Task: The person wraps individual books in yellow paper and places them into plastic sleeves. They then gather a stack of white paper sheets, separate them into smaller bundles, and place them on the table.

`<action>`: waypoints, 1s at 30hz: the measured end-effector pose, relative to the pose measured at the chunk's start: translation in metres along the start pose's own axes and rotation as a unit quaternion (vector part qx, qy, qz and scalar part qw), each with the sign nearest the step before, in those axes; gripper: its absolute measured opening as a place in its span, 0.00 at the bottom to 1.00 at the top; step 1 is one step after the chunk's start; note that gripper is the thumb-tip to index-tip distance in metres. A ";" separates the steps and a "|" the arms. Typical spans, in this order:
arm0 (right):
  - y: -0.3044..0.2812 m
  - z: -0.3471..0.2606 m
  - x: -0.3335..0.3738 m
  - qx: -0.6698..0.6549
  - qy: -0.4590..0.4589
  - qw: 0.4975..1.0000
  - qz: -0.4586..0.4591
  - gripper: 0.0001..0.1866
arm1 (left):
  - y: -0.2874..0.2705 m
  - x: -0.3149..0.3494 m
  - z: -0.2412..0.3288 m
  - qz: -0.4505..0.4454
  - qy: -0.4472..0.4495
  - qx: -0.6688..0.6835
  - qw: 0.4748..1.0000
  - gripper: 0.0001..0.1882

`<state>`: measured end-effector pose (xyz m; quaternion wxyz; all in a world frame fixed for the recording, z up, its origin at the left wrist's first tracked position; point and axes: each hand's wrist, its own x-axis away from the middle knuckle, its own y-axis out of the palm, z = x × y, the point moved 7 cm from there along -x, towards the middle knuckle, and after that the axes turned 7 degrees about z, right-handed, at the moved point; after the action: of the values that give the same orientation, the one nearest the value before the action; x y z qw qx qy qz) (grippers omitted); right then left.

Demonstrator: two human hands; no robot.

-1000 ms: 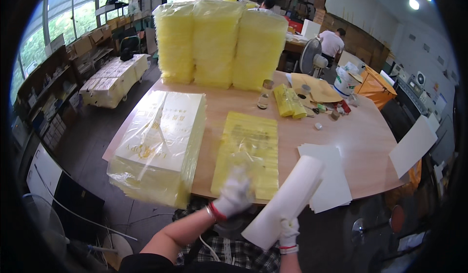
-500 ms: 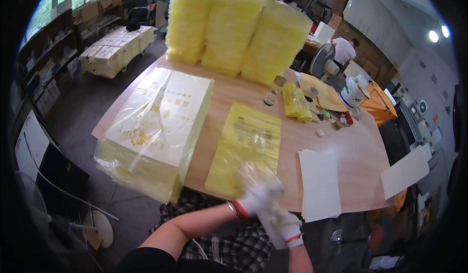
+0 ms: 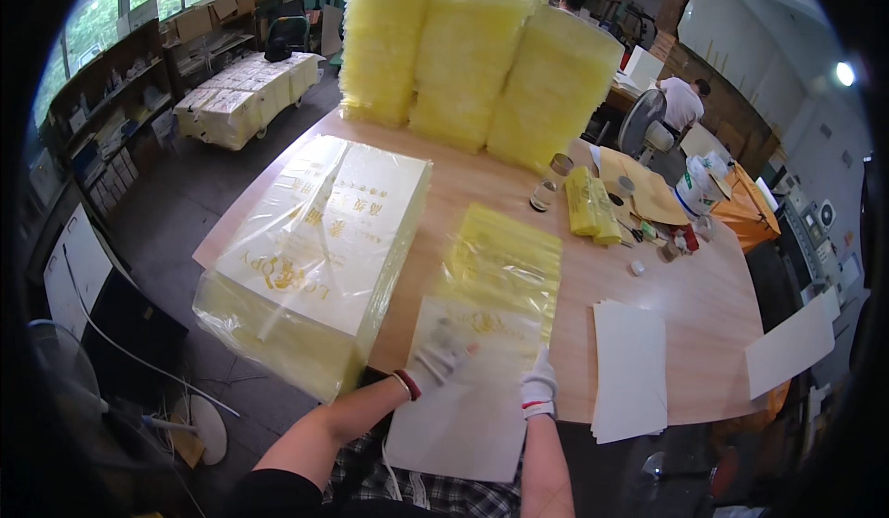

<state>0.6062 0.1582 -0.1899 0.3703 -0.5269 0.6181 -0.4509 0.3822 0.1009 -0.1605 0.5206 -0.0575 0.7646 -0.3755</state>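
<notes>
Head view. The white-gloved left hand (image 3: 440, 356) lies over a large white flat sheet (image 3: 463, 435); its fingers are blurred, and whether they grasp or merely press cannot be determined. The white-gloved right hand (image 3: 539, 388) is at the sheet's right edge, fingers pointing away from the person; a pinch there cannot be confirmed. The sheet lies between and below both hands, its near end over the person's lap. Its far end overlaps a translucent yellow plastic bag (image 3: 505, 245) just beyond the hands on the wood-toned table (image 3: 576, 319); inside or on top cannot be told.

Left of the left hand stands a plastic-wrapped stack with a gold-printed white top (image 3: 310, 240). Right of the right hand lie loose white sheets (image 3: 630, 370).

Handling judgement: support the near end, keep sheet and bag edges parallel, and use flat fingers to avoid creasing the film.
</notes>
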 end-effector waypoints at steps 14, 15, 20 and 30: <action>-0.017 0.038 0.153 -0.116 -0.066 0.989 -0.066 0.50 | -0.091 0.093 -0.002 -0.173 -0.533 0.308 0.769 0.08; -0.017 0.040 0.166 -0.129 -0.073 0.987 -0.065 0.48 | -0.102 0.095 0.002 -0.181 -0.534 0.301 0.769 0.08; -0.027 0.047 0.250 -0.218 -0.122 0.968 -0.025 0.39 | -0.158 0.124 0.038 -0.258 -0.496 0.283 0.779 0.08; -0.077 0.005 0.323 -0.072 -0.348 0.935 0.002 0.11 | -0.194 0.120 0.050 -0.239 -0.444 0.509 0.698 0.20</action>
<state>0.5800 -0.1636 -0.1134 0.5244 -0.6746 0.4824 -0.1927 0.3108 -0.1206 -0.1365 0.6420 -0.1248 0.0979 -0.7501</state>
